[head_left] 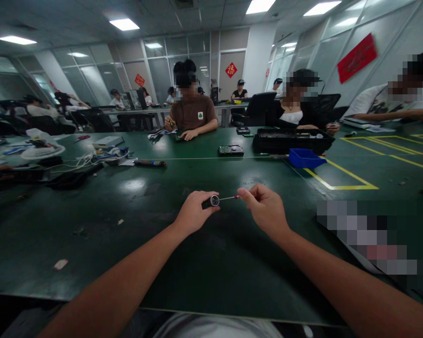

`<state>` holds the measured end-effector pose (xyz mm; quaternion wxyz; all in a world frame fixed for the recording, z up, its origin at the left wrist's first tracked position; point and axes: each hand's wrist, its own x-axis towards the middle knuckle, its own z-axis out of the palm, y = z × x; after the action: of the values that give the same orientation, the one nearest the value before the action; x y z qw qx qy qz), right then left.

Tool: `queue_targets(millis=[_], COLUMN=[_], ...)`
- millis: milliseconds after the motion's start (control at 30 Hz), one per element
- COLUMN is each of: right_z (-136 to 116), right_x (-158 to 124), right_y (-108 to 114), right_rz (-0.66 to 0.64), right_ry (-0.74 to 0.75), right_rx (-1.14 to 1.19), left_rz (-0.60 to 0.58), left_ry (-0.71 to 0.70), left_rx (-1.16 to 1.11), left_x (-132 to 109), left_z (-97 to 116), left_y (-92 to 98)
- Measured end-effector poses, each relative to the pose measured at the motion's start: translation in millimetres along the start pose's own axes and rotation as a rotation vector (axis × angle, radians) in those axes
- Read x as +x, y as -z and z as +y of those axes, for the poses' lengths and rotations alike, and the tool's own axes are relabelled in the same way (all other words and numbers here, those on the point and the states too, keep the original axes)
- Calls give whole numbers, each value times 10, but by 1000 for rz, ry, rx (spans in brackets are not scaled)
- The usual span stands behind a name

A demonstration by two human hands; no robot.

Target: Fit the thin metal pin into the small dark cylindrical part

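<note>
Just above the green tabletop, my left hand [196,212] is closed around a small black cylinder [210,202] with a silvery ring at its open end. That end faces toward me and a little to the right. My right hand [267,206] pinches the red handle of a thin screwdriver [227,197]. Its metal shaft points left, and the tip meets or nearly meets the cylinder's rim; I cannot tell whether it touches. The fingers of my left hand hide the rear part of the cylinder.
A hard drive [231,150] lies ahead, near a blue bin [306,158] and a long black tray [292,141]. A pen-like electric screwdriver [150,163] rests left of them. A co-worker in a brown shirt [193,115] sits opposite. A white fan [42,149] lies far left.
</note>
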<state>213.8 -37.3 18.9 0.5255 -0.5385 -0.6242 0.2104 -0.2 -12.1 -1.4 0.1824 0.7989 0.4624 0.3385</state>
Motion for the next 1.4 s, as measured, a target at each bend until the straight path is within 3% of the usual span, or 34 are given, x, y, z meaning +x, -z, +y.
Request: queue_targets(millis=[200, 433, 600, 800, 933, 1100, 1200, 1400], right_z=[28, 9, 2, 32, 10, -12, -4, 53], right_x=[-20, -65, -61, -26, -44, -79, -73, -63], right_y=[-14, -31, -15, -31, -50, -57, -52, -89], right_rz=[11, -202, -263, -218, -182, -227, -243, -157], right_ry=[78, 111, 114, 59, 108, 134, 96, -19], right_rx=[-91, 13, -39, -97, -124, -131, -93, 9], left_rz=[3, 24, 30, 19, 10, 36, 30, 11], left_ry=[-14, 14, 35, 19, 17, 40, 46, 35], left_rx=[12, -9, -5, -7, 7, 27, 28, 19], left_x=[-4, -7, -1, -12, -11, 6, 5, -3], left_z=[-51, -68, -58, -66, -70, -70, -74, -99], left_y=[-21, -9, 3, -14, -20, -1, 3, -21])
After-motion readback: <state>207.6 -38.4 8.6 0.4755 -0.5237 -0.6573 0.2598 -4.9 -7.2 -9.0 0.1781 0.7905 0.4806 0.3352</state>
